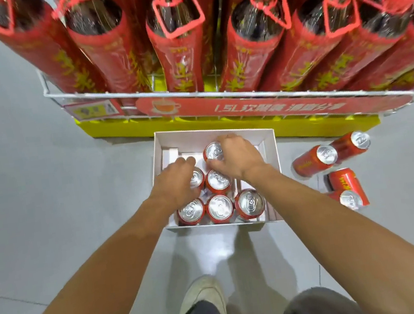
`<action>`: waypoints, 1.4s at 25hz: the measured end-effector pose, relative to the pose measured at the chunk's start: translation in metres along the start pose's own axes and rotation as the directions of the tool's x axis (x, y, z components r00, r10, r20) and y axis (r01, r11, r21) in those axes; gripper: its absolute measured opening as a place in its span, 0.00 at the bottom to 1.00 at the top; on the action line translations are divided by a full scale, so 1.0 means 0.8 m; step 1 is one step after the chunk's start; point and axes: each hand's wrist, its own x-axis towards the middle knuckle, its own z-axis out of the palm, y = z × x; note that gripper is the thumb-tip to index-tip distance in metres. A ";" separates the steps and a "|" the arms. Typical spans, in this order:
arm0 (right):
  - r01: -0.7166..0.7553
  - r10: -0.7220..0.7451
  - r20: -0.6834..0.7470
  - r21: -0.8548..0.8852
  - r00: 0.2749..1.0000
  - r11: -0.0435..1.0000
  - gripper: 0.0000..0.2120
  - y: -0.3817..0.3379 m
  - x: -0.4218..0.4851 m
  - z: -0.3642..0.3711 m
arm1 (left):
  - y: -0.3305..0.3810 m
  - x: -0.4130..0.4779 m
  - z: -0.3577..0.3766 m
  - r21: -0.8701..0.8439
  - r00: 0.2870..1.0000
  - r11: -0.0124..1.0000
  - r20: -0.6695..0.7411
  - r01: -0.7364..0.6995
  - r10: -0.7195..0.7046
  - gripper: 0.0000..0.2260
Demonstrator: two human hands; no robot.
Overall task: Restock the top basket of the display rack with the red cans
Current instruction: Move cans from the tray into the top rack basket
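Note:
A white cardboard box stands on the floor in front of the rack, with several upright red cans inside, silver tops up. My left hand reaches into the box and closes around a can in the middle row at the left. My right hand wraps around a can in the back row. Three more cans stand in the front row. The wire basket of the display rack above holds tall red bottles.
Several loose red cans lie on the grey floor to the right of the box. A yellow base runs under the rack. My shoe and knees are at the bottom of the view.

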 end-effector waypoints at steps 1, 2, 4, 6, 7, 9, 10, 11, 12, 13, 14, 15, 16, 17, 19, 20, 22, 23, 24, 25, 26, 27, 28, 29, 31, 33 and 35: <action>-0.003 0.003 -0.033 0.012 0.999 1.000 0.27 0.001 0.006 0.007 | -0.004 0.005 0.004 -0.044 1.000 0.999 -0.030 0.000 -0.002 0.21; -0.002 0.003 -0.060 0.020 0.998 1.000 0.25 0.002 0.011 0.012 | -0.006 0.008 0.004 -0.105 0.998 0.994 -0.058 0.006 -0.012 0.20; -0.016 0.019 -0.087 0.043 0.996 0.999 0.21 0.002 0.021 0.016 | -0.012 0.019 0.000 -0.271 0.992 0.961 -0.100 0.052 -0.081 0.19; -0.070 0.083 -0.108 0.126 0.991 0.990 0.19 0.004 0.025 0.021 | -0.014 0.031 -0.008 -0.409 0.980 0.908 -0.124 0.091 -0.155 0.22; -0.107 0.134 -0.124 0.198 0.983 0.974 0.20 0.005 0.024 0.025 | -0.014 0.036 -0.012 -0.443 0.979 0.891 -0.116 0.102 -0.170 0.25; -0.164 0.234 -0.155 0.365 0.960 0.916 0.23 0.009 0.020 0.030 | -0.014 0.044 -0.015 -0.455 0.983 0.885 -0.089 0.101 -0.158 0.30; -0.183 0.270 -0.148 0.435 0.951 0.882 0.23 0.010 0.017 0.030 | -0.014 0.046 -0.015 -0.464 0.985 0.881 -0.085 0.096 -0.152 0.31; -0.194 0.291 -0.131 0.487 0.948 0.852 0.21 0.011 0.015 0.028 | -0.015 0.048 -0.012 -0.501 0.983 0.860 -0.086 0.098 -0.162 0.31; -0.193 0.296 -0.116 0.527 0.948 0.828 0.18 0.011 0.012 0.025 | -0.016 0.048 -0.009 -0.555 0.979 0.826 -0.093 0.100 -0.181 0.30; -0.181 0.290 -0.112 0.558 0.951 0.810 0.15 0.011 0.009 0.019 | -0.016 0.046 -0.009 -0.607 0.973 0.787 -0.100 0.106 -0.208 0.30; -0.160 0.282 -0.122 0.584 0.952 0.796 0.12 0.012 0.004 0.011 | -0.015 0.043 -0.012 -0.646 0.968 0.757 -0.117 0.096 -0.222 0.30; -0.131 0.269 -0.141 0.609 0.953 0.782 0.11 0.014 -0.004 -0.001 | -0.012 0.039 -0.019 -0.677 0.964 0.731 -0.133 0.082 -0.232 0.30; -0.100 0.252 -0.156 0.629 0.955 0.771 0.10 0.015 -0.016 -0.019 | -0.008 0.032 -0.032 -0.709 0.960 0.702 -0.145 0.067 -0.239 0.30; -0.070 0.231 -0.172 0.638 0.958 0.766 0.08 0.015 -0.029 -0.043 | -0.001 0.022 -0.052 -0.744 0.957 0.666 -0.156 0.051 -0.247 0.30; -0.017 0.192 -0.200 0.647 0.961 0.762 0.10 0.008 -0.060 -0.102 | 0.019 -0.006 -0.107 -0.801 0.949 0.598 -0.200 -0.014 -0.245 0.28; 0.006 0.181 -0.211 0.667 0.961 0.745 0.14 0.001 -0.078 -0.137 | 0.031 -0.024 -0.141 -0.813 0.947 0.579 -0.228 -0.057 -0.226 0.28; 0.064 0.160 -0.236 0.724 0.959 0.687 0.19 -0.026 -0.122 -0.223 | 0.061 -0.074 -0.225 -0.820 0.951 0.559 -0.257 -0.122 -0.170 0.28; 0.098 0.147 -0.258 0.742 0.955 0.663 0.20 -0.040 -0.144 -0.269 | 0.079 -0.100 -0.270 -0.826 0.957 0.544 -0.257 -0.145 -0.135 0.28; 0.131 0.131 -0.282 0.744 0.950 0.656 0.19 -0.055 -0.165 -0.317 | 0.097 -0.127 -0.319 -0.831 0.963 0.532 -0.252 -0.164 -0.096 0.27; 0.144 0.125 -0.295 0.741 0.947 0.656 0.17 -0.071 -0.187 -0.367 | 0.116 -0.153 -0.369 -0.834 0.968 0.523 -0.242 -0.174 -0.063 0.27; 0.145 0.130 -0.302 0.739 0.944 0.658 0.16 -0.089 -0.211 -0.428 | 0.137 -0.181 -0.428 -0.835 0.971 0.518 -0.236 -0.184 -0.035 0.27; 0.133 0.144 -0.301 0.736 0.943 0.664 0.15 -0.106 -0.234 -0.485 | 0.157 -0.209 -0.484 -0.836 0.973 0.514 -0.232 -0.193 -0.011 0.27; 0.121 0.155 -0.301 0.727 0.941 0.676 0.17 -0.121 -0.255 -0.545 | 0.177 -0.233 -0.539 -0.839 0.974 0.504 -0.227 -0.203 0.013 0.27; 0.113 0.168 -0.311 0.712 0.935 0.693 0.18 -0.137 -0.276 -0.608 | 0.198 -0.258 -0.597 -0.840 0.973 0.499 -0.227 -0.213 0.033 0.26; 0.095 0.204 -0.350 0.674 0.914 0.733 0.24 -0.163 -0.315 -0.733 | 0.247 -0.303 -0.712 -0.833 0.963 0.486 -0.258 -0.265 0.082 0.25; 0.077 0.238 -0.387 0.644 0.891 0.761 0.29 -0.187 -0.354 -0.849 | 0.298 -0.342 -0.817 -0.819 0.945 0.473 -0.308 -0.324 0.115 0.23; 0.070 0.251 -0.432 0.603 0.866 0.795 0.32 -0.207 -0.390 -0.954 | 0.345 -0.372 -0.910 -0.799 0.923 0.465 -0.355 -0.382 0.148 0.23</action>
